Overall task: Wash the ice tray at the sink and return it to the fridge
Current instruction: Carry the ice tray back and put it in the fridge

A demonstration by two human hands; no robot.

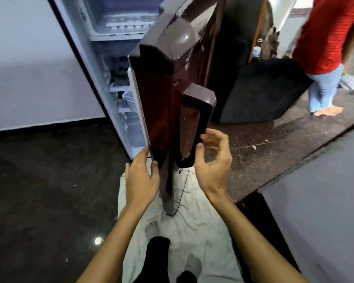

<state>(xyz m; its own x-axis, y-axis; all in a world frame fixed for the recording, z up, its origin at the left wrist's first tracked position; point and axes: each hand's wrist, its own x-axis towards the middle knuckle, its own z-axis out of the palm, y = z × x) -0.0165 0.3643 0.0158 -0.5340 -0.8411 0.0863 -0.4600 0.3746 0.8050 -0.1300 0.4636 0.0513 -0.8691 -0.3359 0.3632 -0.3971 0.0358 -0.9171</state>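
The fridge (119, 103) stands open, its dark maroon door (161, 103) swung out edge-on toward me. My left hand (141, 178) holds the door's inner edge, thumb on one side and fingers on the other. My right hand (213, 160) hovers just right of the door handle (196, 127), fingers loosely curled, thumb touching the handle's lower part, gripping nothing. In the freezer compartment (123, 23) at the top, a pale ice tray (129, 27) shows frosted cells.
A white cloth (192, 211) lies on the dark floor under the door and my feet. A person in a red shirt (327, 37) stands at the right beside a dark covered object (262, 90). A grey surface (325, 201) edges the lower right.
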